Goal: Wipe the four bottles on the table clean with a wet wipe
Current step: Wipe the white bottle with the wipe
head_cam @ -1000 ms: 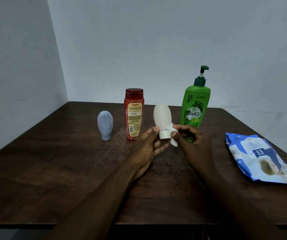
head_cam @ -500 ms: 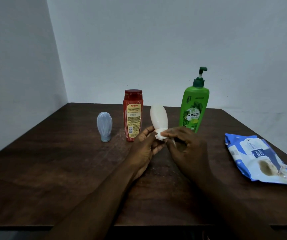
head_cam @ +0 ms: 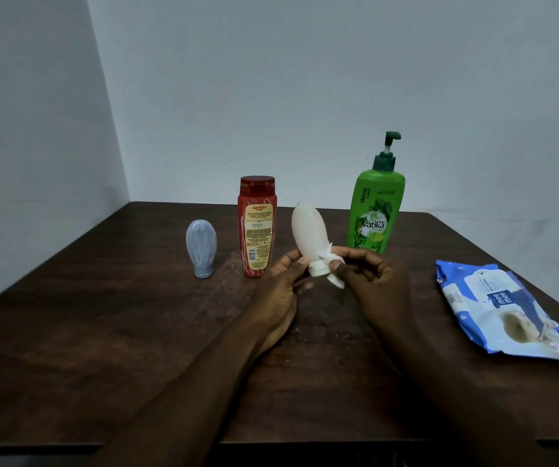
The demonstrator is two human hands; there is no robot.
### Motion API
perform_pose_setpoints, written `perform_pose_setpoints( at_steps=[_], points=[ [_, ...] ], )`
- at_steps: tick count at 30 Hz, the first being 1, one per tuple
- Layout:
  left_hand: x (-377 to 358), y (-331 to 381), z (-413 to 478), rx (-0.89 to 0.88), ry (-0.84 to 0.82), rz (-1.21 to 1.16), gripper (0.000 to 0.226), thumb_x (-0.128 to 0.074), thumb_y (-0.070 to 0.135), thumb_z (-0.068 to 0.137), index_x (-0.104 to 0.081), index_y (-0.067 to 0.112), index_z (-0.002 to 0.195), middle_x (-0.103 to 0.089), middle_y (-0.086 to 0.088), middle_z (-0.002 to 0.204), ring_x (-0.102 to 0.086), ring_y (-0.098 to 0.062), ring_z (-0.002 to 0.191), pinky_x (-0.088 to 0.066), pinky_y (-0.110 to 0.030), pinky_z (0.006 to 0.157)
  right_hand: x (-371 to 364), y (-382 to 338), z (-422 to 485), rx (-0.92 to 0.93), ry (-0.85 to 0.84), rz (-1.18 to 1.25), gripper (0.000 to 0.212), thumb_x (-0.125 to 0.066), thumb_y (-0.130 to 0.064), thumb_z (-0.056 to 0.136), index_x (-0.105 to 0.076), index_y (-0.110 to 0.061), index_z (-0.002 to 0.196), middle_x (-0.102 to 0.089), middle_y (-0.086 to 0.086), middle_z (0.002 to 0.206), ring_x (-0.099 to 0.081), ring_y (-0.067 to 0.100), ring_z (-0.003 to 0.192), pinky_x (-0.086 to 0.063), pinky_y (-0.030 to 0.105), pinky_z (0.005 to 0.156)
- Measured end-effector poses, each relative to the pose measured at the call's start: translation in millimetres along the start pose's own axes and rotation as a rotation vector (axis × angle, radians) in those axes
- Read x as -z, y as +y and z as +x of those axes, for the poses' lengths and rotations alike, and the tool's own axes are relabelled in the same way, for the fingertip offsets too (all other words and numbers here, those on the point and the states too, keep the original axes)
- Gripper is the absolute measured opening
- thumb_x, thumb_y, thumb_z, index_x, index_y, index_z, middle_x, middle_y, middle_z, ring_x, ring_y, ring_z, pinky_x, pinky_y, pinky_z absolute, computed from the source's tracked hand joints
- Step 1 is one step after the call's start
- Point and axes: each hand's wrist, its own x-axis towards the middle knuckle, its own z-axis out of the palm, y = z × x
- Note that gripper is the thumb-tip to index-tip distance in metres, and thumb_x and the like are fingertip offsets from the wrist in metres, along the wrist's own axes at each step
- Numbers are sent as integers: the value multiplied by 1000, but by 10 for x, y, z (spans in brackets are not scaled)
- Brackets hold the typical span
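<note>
White bottle (head_cam: 308,230) in left hand (head_cam: 281,291), wipe (head_cam: 334,277) in right hand (head_cam: 372,281), mid-table (head_cam: 102,332)

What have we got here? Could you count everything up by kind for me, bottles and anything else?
Bottles: 4 (pale blue squat plastic bottle, red flat plastic bottle, white oval plastic bottle, green plastic pump bottle)
Loose wipes: 1 (white crumpled wet wipe)
Wipe packs: 1 (blue-and-white soft wipes pack)
Total: 6
</note>
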Motion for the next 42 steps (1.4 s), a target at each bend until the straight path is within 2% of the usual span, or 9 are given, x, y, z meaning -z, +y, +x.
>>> perform_pose_setpoints(
  at_steps=[8, 14, 17, 21, 24, 29, 34, 38, 42],
  points=[
    [48, 33, -16, -11, 37, -5, 32, -60, 9, 97, -62, 5, 128, -75, -10, 114, -68, -22, 109, -57, -32, 94, -7, 26, -5, 51, -3, -83, 22, -77, -10, 85, -78, -20, 105, -77, -7, 103, -72, 10, 97, -60, 30, 82],
    [43, 53, -70, -40, 45, 28, 56, -80, 15, 73, -64, 5, 126, -76, -9, 112, -73, -22, 105, -58, -35, 95, -5, 0, -14, 59, -22, -58, 21, -78, -9, 84, -78, -20, 103, -78, -7, 96, -74, 7, 91, -56, 18, 76],
    [47, 68, -75, -12, 24, -16, 58, -80, 18, 71, -65, 3, 125, -76, -10, 112, -73, -19, 104, -59, -28, 88, -5, -5, -10, -20, -23, 52, 19, -76, -9, 85, -77, -19, 102, -79, -3, 95, -75, 14, 91, -58, 23, 76],
    [36, 68, -81, 56, -38, -107, 32, -70, 18, 84, -71, 8, 114, -77, -7, 109, -72, -13, 99, -57, -26, 89, -36, 3, 8, -211, -2, 316, 20, -74, -6, 85, -75, -11, 105, -78, 9, 101, -74, 26, 96, -57, 38, 85],
    [16, 106, -78, 85, -13, -215, 18, -65, 12, 89, -72, 6, 105, -77, -8, 101, -70, -13, 94, -55, -26, 89, -55, -3, 16, -275, -30, 415, 22, -71, 1, 85, -75, -11, 103, -77, 13, 104, -73, 27, 97, -58, 38, 85],
    [4, 152, -91, 134, -26, -385, 33, -68, 12, 80, -65, 1, 111, -74, -20, 109, -70, -24, 99, -60, -30, 82, -64, -95, 18, -253, -5, 547, 27, -66, 11, 81, -72, -5, 102, -77, 11, 100, -74, 20, 93, -60, 25, 76],
    [-21, 177, -100, 154, -5, -414, 47, -71, 16, 74, -59, 4, 118, -76, -19, 101, -73, -24, 90, -63, -30, 73, 20, -138, 114, -276, 208, 724, 23, -58, 12, 88, -69, -6, 98, -77, 8, 94, -74, 18, 87, -59, 21, 69],
    [-9, 175, -109, 137, -11, -419, 47, -72, 16, 73, -59, 4, 117, -76, -19, 101, -76, -23, 85, -63, -29, 71, 24, -104, 5, -86, 142, 380, 29, -67, 8, 84, -76, -18, 93, -77, 6, 100, -73, 22, 96, -58, 28, 77],
    [-8, 169, -114, 134, -27, -396, 48, -72, 13, 73, -59, 2, 118, -75, -21, 105, -76, -22, 86, -63, -29, 74, -47, -106, -87, 287, 49, -180, 20, -78, -7, 84, -77, -15, 102, -73, -1, 99, -70, 12, 93, -56, 19, 76]
  ],
)
